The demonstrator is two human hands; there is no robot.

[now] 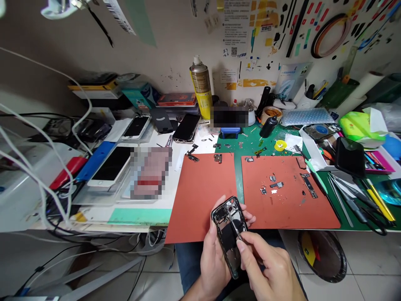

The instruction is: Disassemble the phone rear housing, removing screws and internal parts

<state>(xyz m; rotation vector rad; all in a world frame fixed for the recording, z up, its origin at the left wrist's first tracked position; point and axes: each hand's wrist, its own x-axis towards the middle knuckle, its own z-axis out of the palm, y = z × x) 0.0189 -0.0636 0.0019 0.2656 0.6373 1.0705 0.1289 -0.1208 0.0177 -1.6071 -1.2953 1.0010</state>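
An opened phone housing (228,240) with a dark frame and a round camera hole at its top end is tilted up above my lap, just off the table's front edge. My left hand (213,255) grips it, thumb along the left side and fingertips showing past the right edge. Between thumb and fingers of my right hand (266,261) is a slim metal tool (235,229), its tip inside the upper part of the housing. What the tip touches is too small to make out.
Two red-brown mats (203,188) lie on the green work surface. Small phone parts (276,184) and a narrow circuit board (308,185) rest on the right one. Tweezers and pens (363,200) lie further right, phones (111,165) to the left. A spray can (201,90) stands behind.
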